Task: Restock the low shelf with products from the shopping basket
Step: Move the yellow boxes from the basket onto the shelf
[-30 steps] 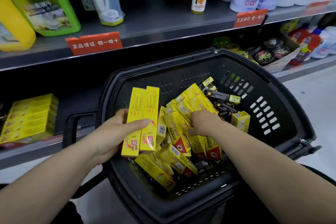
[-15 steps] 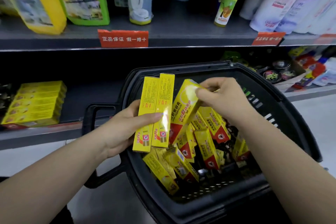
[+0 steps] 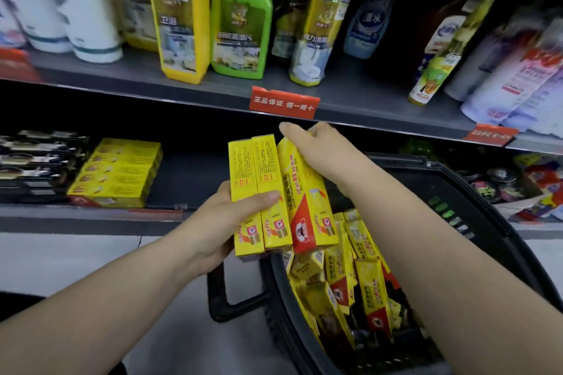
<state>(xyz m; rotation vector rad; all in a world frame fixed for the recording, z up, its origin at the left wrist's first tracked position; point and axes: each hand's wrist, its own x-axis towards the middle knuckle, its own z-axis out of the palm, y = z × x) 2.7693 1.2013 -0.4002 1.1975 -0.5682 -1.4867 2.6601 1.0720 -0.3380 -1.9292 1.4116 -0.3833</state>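
Shopping basket (image 3: 405, 163) lower right, loose boxes (image 3: 362, 286) inside. Low shelf (image 3: 189, 186) mid-left, stacked boxes (image 3: 118, 173) on it. Bottles (image 3: 240, 18) on upper shelf (image 3: 350, 91) across top. Three held boxes (image 3: 268, 179) at centre, above basket's left rim; left hand (image 3: 225, 222) below, right hand (image 3: 316, 146) above.

A shop: stocked shelves (image 3: 350, 91), red labels (image 3: 283, 102), shopping basket (image 3: 441, 189).

Yellow-and-red boxes (image 3: 283, 192); black basket (image 3: 475, 192); red labels (image 3: 283, 102).

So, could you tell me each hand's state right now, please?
Left hand: grips two yellow shoe-polish boxes.
Right hand: holds a third shoe-polish box.
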